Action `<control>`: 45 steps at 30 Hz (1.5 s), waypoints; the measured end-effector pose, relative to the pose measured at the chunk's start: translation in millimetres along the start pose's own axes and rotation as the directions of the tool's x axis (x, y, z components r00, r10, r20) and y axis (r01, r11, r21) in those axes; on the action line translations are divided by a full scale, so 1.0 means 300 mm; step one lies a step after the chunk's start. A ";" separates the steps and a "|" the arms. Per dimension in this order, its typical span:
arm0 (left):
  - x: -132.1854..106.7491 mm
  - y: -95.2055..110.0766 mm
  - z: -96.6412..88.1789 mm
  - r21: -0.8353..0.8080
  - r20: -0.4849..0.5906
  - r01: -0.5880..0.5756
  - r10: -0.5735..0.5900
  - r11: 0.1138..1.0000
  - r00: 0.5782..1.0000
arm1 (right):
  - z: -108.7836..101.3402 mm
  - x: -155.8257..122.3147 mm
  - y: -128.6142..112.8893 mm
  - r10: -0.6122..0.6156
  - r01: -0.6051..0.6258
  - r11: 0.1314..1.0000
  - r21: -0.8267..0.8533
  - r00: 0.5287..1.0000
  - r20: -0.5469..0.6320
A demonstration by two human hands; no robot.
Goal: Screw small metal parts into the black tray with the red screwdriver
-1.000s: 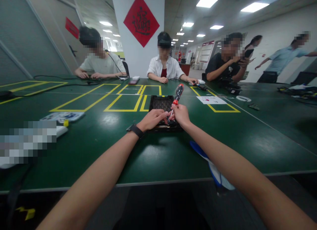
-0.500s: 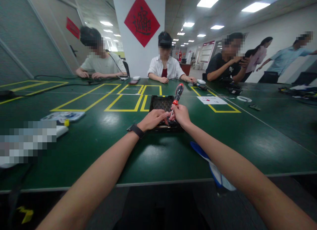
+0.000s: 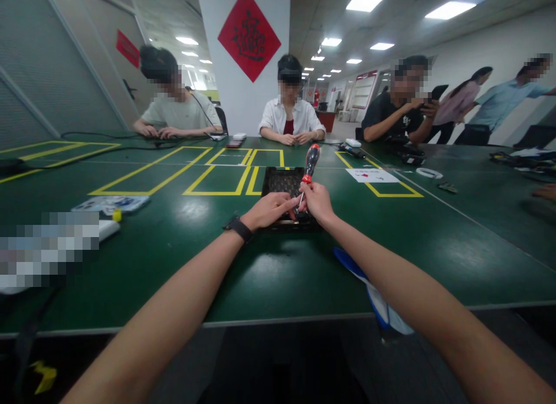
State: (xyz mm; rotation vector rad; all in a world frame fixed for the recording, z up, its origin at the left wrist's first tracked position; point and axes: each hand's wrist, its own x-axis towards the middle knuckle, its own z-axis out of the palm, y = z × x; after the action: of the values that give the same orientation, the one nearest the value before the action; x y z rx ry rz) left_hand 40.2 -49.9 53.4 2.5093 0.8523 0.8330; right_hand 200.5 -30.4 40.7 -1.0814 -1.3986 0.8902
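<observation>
A flat black tray-like device lies on the green table straight ahead. My right hand is closed round the shaft of a red-and-black screwdriver, whose handle stands up and leans away from me over the device. My left hand, with a black watch on the wrist, rests on the device's near edge. Its fingers are pinched together beside the screwdriver tip; whatever they hold is too small to see.
A blue-and-white strip lies under my right forearm at the table's near edge. Yellow tape boxes mark the table. A white card lies to the right, flat packets to the left. Three people sit across; others stand at the far right.
My hands and the screwdriver have hardly moved. The person opposite drew both hands together. At the far right a standing person walked further right, and a hand came into view at the table's edge.
</observation>
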 end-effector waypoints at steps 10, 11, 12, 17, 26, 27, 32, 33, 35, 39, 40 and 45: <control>0.005 -0.012 0.010 0.091 -0.098 -0.001 0.010 0.996 0.995 | -0.002 -0.028 -0.023 -0.196 0.200 0.979 0.032 0.976 -0.093; 0.008 -0.013 0.012 0.122 -0.128 0.005 0.011 0.993 0.992 | 0.000 -0.032 -0.025 -0.224 0.228 0.973 0.039 0.971 -0.084; 0.011 -0.014 0.014 0.138 -0.149 0.010 0.011 0.990 0.989 | 0.001 -0.035 -0.027 -0.253 0.256 0.966 0.043 0.965 -0.075; 0.025 -0.015 0.022 -0.074 -0.104 0.054 -0.062 0.996 0.993 | 0.010 -0.055 -0.038 -0.343 0.346 0.937 0.052 0.938 -0.056; 0.020 -0.032 0.043 -0.210 -0.061 0.092 -0.108 0.973 0.992 | 0.011 -0.060 -0.044 -0.349 0.340 0.931 0.130 0.935 0.056; 0.020 -0.034 0.044 -0.216 -0.059 0.090 -0.105 0.972 0.993 | 0.010 -0.056 -0.041 -0.351 0.340 0.931 0.133 0.933 0.077; 0.020 -0.030 0.043 -0.214 -0.039 0.045 -0.054 0.976 0.998 | 0.008 -0.049 -0.036 -0.344 0.333 0.937 0.104 0.931 0.121; 0.020 -0.028 0.043 -0.212 -0.045 0.040 -0.051 0.976 0.998 | 0.008 -0.049 -0.037 -0.342 0.333 0.938 0.093 0.933 0.109; 0.019 -0.024 0.044 -0.191 -0.080 0.041 -0.057 0.981 0.995 | 0.009 -0.052 -0.039 -0.346 0.339 0.937 0.089 0.935 0.081; 0.016 -0.022 0.044 -0.086 -0.159 0.069 -0.082 0.994 0.984 | 0.011 -0.055 -0.042 -0.347 0.338 0.933 0.122 0.935 0.066; 0.016 -0.022 0.044 -0.064 -0.160 0.077 -0.087 0.995 0.983 | 0.012 -0.055 -0.042 -0.344 0.334 0.934 0.128 0.936 0.070; 0.014 -0.021 0.037 -0.083 -0.097 0.056 -0.064 0.995 0.993 | 0.008 -0.053 -0.044 -0.335 0.316 0.934 0.165 0.936 0.104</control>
State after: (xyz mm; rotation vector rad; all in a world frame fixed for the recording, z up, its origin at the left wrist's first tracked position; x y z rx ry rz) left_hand 47.3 -44.1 43.6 2.3778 0.9037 0.9597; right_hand 196.0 -49.4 48.1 -0.6629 -1.5416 0.8146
